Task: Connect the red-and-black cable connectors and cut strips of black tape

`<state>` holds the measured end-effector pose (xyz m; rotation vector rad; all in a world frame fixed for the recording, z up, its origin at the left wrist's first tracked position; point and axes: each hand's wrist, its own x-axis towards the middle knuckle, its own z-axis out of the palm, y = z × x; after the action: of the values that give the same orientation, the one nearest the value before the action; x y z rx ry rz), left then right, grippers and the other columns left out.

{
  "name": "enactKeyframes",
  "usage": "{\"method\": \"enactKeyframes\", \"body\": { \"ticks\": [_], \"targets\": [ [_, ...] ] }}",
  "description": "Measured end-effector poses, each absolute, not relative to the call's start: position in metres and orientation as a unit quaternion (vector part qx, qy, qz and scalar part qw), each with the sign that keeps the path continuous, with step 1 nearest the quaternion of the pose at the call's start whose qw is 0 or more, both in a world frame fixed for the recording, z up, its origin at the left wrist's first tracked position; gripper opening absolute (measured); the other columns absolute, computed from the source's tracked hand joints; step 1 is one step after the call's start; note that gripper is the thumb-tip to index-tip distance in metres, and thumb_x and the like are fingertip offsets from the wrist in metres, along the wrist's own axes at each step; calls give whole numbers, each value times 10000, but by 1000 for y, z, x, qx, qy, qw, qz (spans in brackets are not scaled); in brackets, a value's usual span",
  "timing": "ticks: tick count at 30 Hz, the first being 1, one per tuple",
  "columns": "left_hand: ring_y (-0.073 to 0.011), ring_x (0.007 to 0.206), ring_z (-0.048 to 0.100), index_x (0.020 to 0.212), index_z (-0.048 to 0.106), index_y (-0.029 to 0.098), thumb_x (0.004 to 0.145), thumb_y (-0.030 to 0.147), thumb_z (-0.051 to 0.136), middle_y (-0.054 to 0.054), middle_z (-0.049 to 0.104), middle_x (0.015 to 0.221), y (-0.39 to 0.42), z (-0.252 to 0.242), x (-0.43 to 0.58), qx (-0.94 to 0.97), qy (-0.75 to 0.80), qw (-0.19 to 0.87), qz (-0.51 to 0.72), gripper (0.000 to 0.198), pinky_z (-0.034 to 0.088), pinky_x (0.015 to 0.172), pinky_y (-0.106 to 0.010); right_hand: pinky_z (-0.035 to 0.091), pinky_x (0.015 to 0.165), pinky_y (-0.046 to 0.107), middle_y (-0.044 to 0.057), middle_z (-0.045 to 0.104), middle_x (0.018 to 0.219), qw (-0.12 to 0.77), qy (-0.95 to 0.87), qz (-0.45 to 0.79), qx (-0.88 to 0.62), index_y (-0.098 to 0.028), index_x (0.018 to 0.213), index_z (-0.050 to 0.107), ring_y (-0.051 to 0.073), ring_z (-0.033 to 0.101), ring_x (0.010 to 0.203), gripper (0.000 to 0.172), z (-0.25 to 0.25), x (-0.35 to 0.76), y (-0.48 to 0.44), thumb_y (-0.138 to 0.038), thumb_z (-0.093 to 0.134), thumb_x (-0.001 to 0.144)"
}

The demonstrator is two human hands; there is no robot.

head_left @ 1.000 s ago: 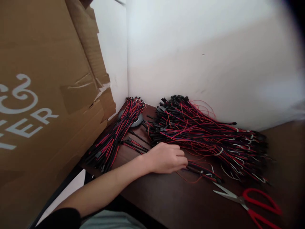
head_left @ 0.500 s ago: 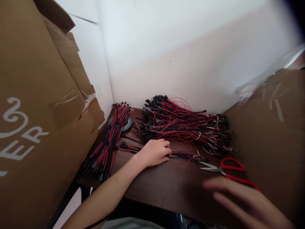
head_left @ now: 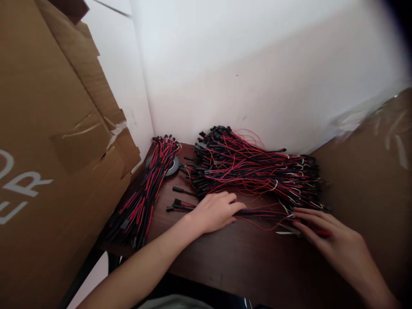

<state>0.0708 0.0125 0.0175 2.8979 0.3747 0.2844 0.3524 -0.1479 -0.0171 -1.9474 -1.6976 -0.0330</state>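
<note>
A thin bundle of red and black cables (head_left: 260,213) lies across the front of the dark table, its black connectors spread at the left end. My left hand (head_left: 217,212) rests over its middle, fingers curled round the cables. At the bundle's right end, by a white tie, my right hand (head_left: 334,236) has its thumb and fingertips closed on the wires. Beneath that hand lie red-handled scissors (head_left: 286,232); the blades poke out to the left and most of the handles are hidden.
A large pile of similar cables (head_left: 244,167) lies against the white wall. Another heap of cables (head_left: 141,193) on the left partly covers a grey tape roll (head_left: 174,166). Cardboard (head_left: 64,128) stands at left, with more cardboard (head_left: 370,171) at right.
My right hand has moved up and left from the table's front right, over the scissors, onto the bundle's right end. My left hand has stayed on the bundle, which sits slightly further right in view.
</note>
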Motion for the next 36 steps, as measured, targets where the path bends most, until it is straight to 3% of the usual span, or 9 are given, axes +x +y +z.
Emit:
{"method": "enactKeyframes", "body": {
  "ticks": [3, 6, 10, 14, 17, 23, 28, 36],
  "targets": [
    [-231, 979, 611, 1167, 629, 169, 872, 325, 645, -73, 636, 1060, 15, 20, 70, 982, 131, 106, 82, 333, 524, 776, -322, 528, 823, 552, 101, 716, 1009, 240, -639, -14, -731, -271, 940, 715, 343, 659, 947, 435, -11, 370, -155, -638, 509, 829],
    [-210, 968, 621, 1124, 655, 169, 894, 319, 618, -69, 651, 1040, 19, 26, 67, 975, 130, 143, 109, 277, 519, 787, -298, 549, 785, 497, 103, 703, 1076, 246, -650, 11, -719, -276, 1079, 688, 339, 660, 976, 488, 9, 360, -150, -650, 553, 794],
    [-167, 918, 647, 1115, 657, 145, 947, 208, 525, -72, 679, 1032, 26, 42, 56, 949, 144, 205, 193, 222, 507, 827, -276, 540, 810, 385, 73, 700, 1032, 272, -681, 80, -675, -278, 1029, 683, 246, 667, 909, 276, 44, 311, -115, -468, 526, 904],
    [-147, 835, 673, 1227, 595, 135, 928, 157, 538, -49, 724, 937, 33, 57, 43, 909, 180, 249, 282, 305, 522, 798, -263, 523, 810, 357, 79, 693, 975, 156, -778, 196, -576, -231, 958, 711, 213, 651, 886, 261, 49, 277, -69, -360, 486, 943],
    [-145, 803, 693, 1166, 632, 129, 916, 152, 547, -47, 746, 927, 37, 59, 38, 900, 204, 239, 303, 265, 533, 776, -255, 508, 830, 345, 74, 670, 945, 135, -790, 198, -565, -200, 884, 708, 204, 641, 880, 208, 34, 275, -53, -287, 523, 923],
    [-191, 944, 707, 1049, 689, 151, 945, 186, 502, -62, 748, 1041, 39, 48, 44, 938, 185, 175, 235, 217, 533, 853, -296, 491, 860, 303, 64, 640, 1003, 185, -789, 212, -546, -201, 875, 678, 174, 624, 919, 160, 21, 285, -62, -242, 532, 927],
    [-180, 866, 707, 1021, 697, 148, 950, 193, 497, -67, 745, 979, 38, 46, 48, 952, 186, 154, 186, 217, 530, 786, -273, 475, 892, 311, 60, 638, 1029, 183, -784, 219, -551, -197, 849, 660, 177, 617, 947, 88, 23, 289, -64, -224, 587, 891],
    [-167, 813, 681, 988, 699, 162, 963, 227, 487, -42, 721, 930, 32, 39, 55, 969, 179, 121, 123, 223, 487, 718, -251, 464, 778, 311, 53, 624, 899, 170, -767, 233, -573, -185, 812, 611, 179, 587, 835, 102, 20, 286, -64, -179, 538, 883]
  ]
}}
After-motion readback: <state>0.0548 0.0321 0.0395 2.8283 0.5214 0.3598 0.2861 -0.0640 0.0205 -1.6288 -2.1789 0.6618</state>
